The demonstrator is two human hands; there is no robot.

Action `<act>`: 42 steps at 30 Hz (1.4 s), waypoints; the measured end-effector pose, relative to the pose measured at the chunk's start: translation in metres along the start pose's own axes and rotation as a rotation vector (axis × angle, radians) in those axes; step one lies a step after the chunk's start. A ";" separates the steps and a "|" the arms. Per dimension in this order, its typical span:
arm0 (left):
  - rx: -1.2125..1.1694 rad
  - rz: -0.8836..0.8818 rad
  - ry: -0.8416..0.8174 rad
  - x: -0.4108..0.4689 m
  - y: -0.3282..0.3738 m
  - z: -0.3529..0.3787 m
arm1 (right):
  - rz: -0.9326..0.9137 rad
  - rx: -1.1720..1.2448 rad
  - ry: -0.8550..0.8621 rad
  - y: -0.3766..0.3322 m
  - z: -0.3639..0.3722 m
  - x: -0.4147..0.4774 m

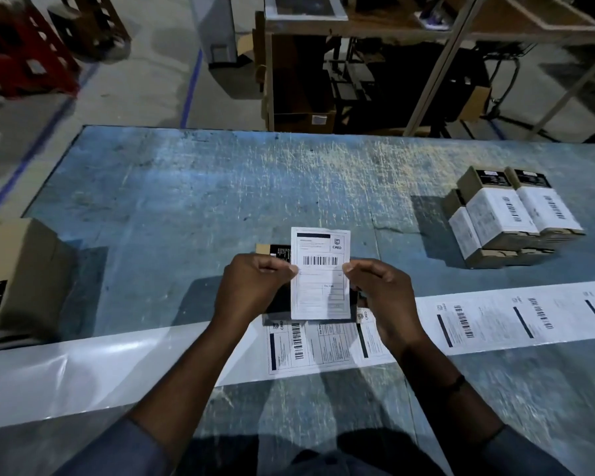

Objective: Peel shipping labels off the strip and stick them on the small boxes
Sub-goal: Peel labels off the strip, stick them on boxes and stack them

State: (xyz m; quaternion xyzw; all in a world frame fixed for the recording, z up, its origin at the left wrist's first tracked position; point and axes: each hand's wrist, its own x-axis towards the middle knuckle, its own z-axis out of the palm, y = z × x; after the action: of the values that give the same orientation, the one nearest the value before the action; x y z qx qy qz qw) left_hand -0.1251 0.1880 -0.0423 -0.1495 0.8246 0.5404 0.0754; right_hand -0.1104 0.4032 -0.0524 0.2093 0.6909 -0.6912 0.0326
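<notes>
Over the strip (495, 321), both hands pinch label (320, 273): left hand (255, 286) w/ right hand (385, 297), fingers curled.

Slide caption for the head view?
Left hand and right hand pinch a peeled label over a small box; label strip crosses the table, labelled boxes stacked at right.

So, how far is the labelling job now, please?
Done: stacked small brown cardboard boxes at right already carry white labels; the long white label strip is bare at its left. In hand: the left hand and right hand pinch one peeled white paper label over a small black-and-brown box. Left: sticking it, plus several printed labels remaining on the strip.
</notes>
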 end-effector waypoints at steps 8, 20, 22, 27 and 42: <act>0.137 0.021 0.086 0.003 0.006 0.009 | -0.120 -0.219 0.117 -0.007 0.004 0.009; 0.146 -0.079 0.108 0.012 0.007 0.010 | -0.065 -0.365 0.112 -0.014 0.002 0.022; 0.159 -0.084 0.111 0.012 0.007 0.010 | -0.056 -0.381 0.117 -0.015 0.003 0.024; 0.177 -0.089 0.126 0.012 0.008 0.009 | -0.068 -0.461 0.130 -0.017 0.005 0.022; 0.268 -0.108 0.187 0.008 0.015 0.013 | -0.093 -0.514 0.153 -0.022 0.009 0.020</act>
State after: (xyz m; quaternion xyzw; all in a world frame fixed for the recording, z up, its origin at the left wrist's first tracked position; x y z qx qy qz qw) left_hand -0.1382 0.2041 -0.0364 -0.2316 0.8834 0.4047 0.0464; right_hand -0.1383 0.3998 -0.0391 0.2138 0.8530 -0.4762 0.0003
